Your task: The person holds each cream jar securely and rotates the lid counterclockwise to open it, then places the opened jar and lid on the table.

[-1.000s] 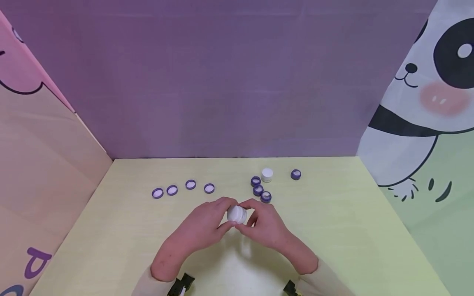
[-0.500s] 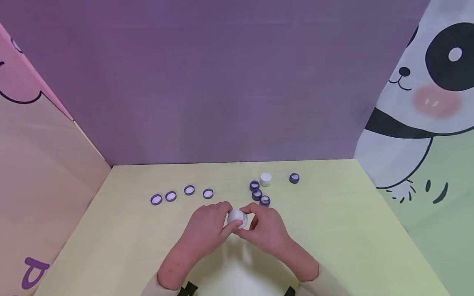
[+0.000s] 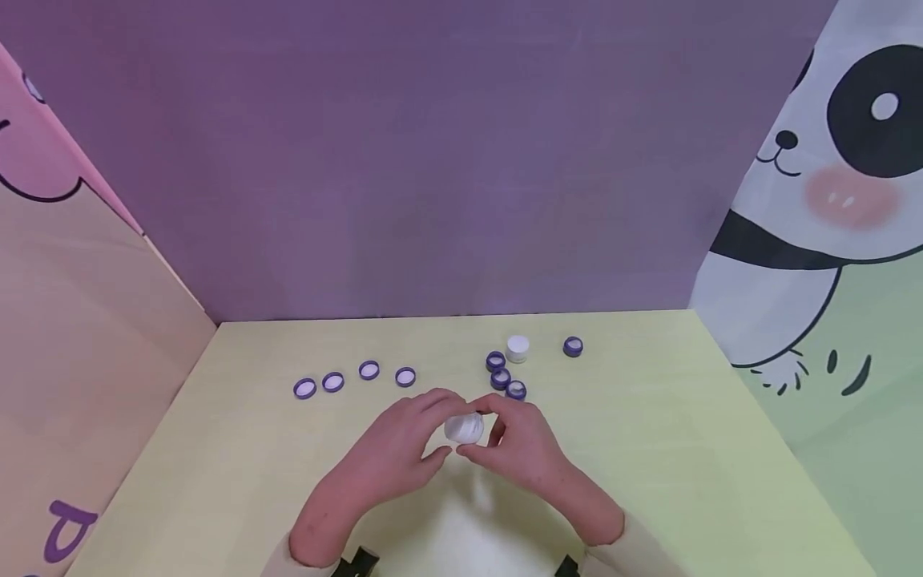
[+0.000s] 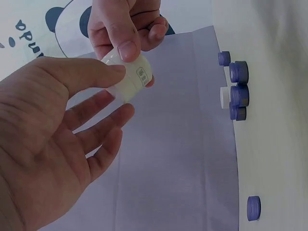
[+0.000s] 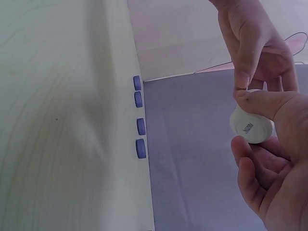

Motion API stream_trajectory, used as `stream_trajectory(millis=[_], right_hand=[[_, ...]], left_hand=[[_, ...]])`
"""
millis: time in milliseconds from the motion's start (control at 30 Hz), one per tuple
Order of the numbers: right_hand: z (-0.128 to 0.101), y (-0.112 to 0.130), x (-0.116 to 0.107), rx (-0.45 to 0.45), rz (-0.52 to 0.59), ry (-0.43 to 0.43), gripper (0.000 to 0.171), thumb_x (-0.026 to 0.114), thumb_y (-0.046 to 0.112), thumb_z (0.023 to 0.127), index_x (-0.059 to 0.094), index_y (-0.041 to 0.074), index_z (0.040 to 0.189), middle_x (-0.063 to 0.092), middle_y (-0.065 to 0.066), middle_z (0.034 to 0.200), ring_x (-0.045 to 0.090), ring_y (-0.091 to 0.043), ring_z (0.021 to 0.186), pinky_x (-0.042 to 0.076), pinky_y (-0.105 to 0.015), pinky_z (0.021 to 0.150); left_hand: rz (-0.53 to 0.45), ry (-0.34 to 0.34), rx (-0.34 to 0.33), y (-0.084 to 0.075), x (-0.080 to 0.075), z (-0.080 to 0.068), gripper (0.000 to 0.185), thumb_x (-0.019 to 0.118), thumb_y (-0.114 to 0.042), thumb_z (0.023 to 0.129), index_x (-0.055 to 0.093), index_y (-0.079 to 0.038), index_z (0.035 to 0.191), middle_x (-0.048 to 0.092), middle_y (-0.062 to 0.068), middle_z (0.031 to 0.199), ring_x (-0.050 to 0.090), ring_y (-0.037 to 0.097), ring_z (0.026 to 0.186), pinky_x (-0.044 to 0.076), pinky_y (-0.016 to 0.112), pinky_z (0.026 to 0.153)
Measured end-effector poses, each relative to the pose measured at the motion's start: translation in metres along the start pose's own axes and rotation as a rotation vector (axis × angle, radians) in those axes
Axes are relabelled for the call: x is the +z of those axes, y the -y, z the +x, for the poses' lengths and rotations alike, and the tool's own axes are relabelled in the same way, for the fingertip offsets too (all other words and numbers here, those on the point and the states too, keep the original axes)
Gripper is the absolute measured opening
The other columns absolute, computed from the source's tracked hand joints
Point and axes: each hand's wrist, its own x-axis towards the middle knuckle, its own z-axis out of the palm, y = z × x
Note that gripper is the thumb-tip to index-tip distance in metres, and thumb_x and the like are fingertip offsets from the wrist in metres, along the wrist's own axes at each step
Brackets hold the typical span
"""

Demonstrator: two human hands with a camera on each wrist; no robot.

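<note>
A small round white jar (image 3: 464, 429) is held up between the two hands above the table. Print shows on the white jar (image 5: 251, 128) in the right wrist view. My right hand (image 3: 515, 433) pinches it from the right, thumb below and fingers at the top. From the left, my left hand (image 3: 397, 445) reaches a finger over its top edge, while the thumb sits just off its lower left. In the left wrist view the left hand (image 4: 48, 110) has its thumb against the jar (image 4: 132, 79) and its other fingers loosely extended. The jar's far side is hidden.
Several thin purple rings with pale centres (image 3: 333, 382) lie spread at the left on the table (image 3: 649, 449). Behind the right hand, purple jars (image 3: 500, 379) cluster beside a white jar (image 3: 517, 349). Another purple jar (image 3: 573, 346) stands farther right. A purple backdrop (image 3: 447, 176) rises behind.
The left thumb lay across the jar half a second ago and has moved down and left off it, widening that hand's grasp. The right hand keeps its pinch. The head view has shifted slightly.
</note>
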Motion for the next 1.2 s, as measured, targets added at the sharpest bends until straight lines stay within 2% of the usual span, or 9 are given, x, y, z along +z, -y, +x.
stream_trajectory(millis=[200,367,500,600,667,767,933,1067,1200], right_hand=[[0.001,-0.0023,0.002,-0.002,-0.001,0.011,0.038,0.088,0.021,0.072,0.068,0.023,0.105,0.063,0.018,0.083,0.052,-0.003,0.052,0.045,-0.025,0.047],[-0.0004,-0.0014,0.0035,-0.019,-0.051,0.013,0.038,0.086,0.023,0.073,0.068,0.021,0.106,0.061,0.019,0.083,0.052,-0.002,0.053,0.045,-0.023,0.048],[0.0001,-0.0012,0.0046,-0.032,-0.077,0.014,0.036,0.086,0.024,0.074,0.068,0.02,0.105,0.061,0.018,0.083,0.051,-0.001,0.053,0.044,-0.023,0.048],[0.0011,-0.0025,0.0041,-0.036,-0.082,0.007,0.037,0.086,0.025,0.073,0.068,0.02,0.105,0.062,0.018,0.085,0.051,-0.001,0.052,0.045,-0.023,0.049],[0.0013,-0.0037,0.0034,-0.033,-0.076,0.005,0.038,0.087,0.025,0.073,0.068,0.02,0.105,0.063,0.018,0.087,0.051,-0.001,0.052,0.045,-0.023,0.049],[0.0009,-0.0053,0.0027,-0.027,-0.049,0.007,0.041,0.087,0.022,0.072,0.068,0.021,0.107,0.064,0.018,0.091,0.052,-0.002,0.053,0.046,-0.023,0.05],[-0.0019,-0.0067,0.0016,-0.019,-0.009,0.02,0.041,0.087,0.023,0.072,0.068,0.024,0.108,0.064,0.019,0.092,0.053,-0.003,0.053,0.046,-0.024,0.048],[-0.0002,-0.004,-0.0027,-0.025,-0.009,0.038,0.04,0.087,0.022,0.073,0.068,0.023,0.108,0.063,0.018,0.091,0.053,-0.003,0.052,0.045,-0.025,0.047],[-0.0001,-0.0017,-0.0042,-0.022,-0.023,0.051,0.04,0.086,0.021,0.073,0.068,0.021,0.109,0.064,0.017,0.092,0.053,-0.003,0.053,0.045,-0.025,0.048]], left_hand=[[0.033,-0.017,0.02,0.0034,0.0016,0.0001,0.039,0.077,-0.008,0.082,0.063,-0.019,0.117,0.06,-0.011,0.112,0.06,0.009,0.096,0.049,0.028,0.085],[0.133,0.01,-0.079,0.0016,0.0014,-0.0026,0.031,0.072,-0.03,0.089,0.064,-0.018,0.117,0.064,-0.01,0.103,0.06,0.01,0.09,0.049,0.033,0.082],[0.197,0.034,-0.144,0.0021,0.0006,-0.0034,0.042,0.061,-0.046,0.094,0.063,-0.015,0.122,0.066,-0.006,0.103,0.061,0.013,0.091,0.048,0.036,0.084],[0.189,0.02,-0.151,0.003,-0.0009,-0.003,0.053,0.065,-0.051,0.089,0.06,-0.016,0.128,0.065,-0.005,0.114,0.061,0.015,0.103,0.048,0.038,0.089],[0.156,0.008,-0.129,0.0034,-0.0021,-0.0033,0.055,0.074,-0.045,0.084,0.059,-0.018,0.129,0.062,-0.006,0.119,0.059,0.014,0.106,0.047,0.038,0.09],[0.127,0.003,-0.075,0.0031,-0.0033,-0.004,0.055,0.083,-0.025,0.078,0.059,-0.022,0.128,0.058,-0.008,0.123,0.059,0.013,0.105,0.048,0.037,0.088],[0.114,0.022,-0.019,0.0003,-0.0015,-0.0065,0.062,0.08,0.0,0.075,0.059,-0.022,0.13,0.057,-0.004,0.13,0.062,0.018,0.098,0.05,0.035,0.084],[0.129,-0.003,0.028,-0.0013,-0.0001,-0.0026,0.059,0.08,0.003,0.073,0.062,-0.019,0.125,0.06,-0.006,0.121,0.062,0.015,0.098,0.05,0.031,0.084],[0.127,0.008,-0.014,-0.0022,-0.0002,-0.0015,0.046,0.08,-0.008,0.079,0.064,-0.019,0.121,0.064,-0.008,0.112,0.062,0.011,0.095,0.05,0.03,0.084]])
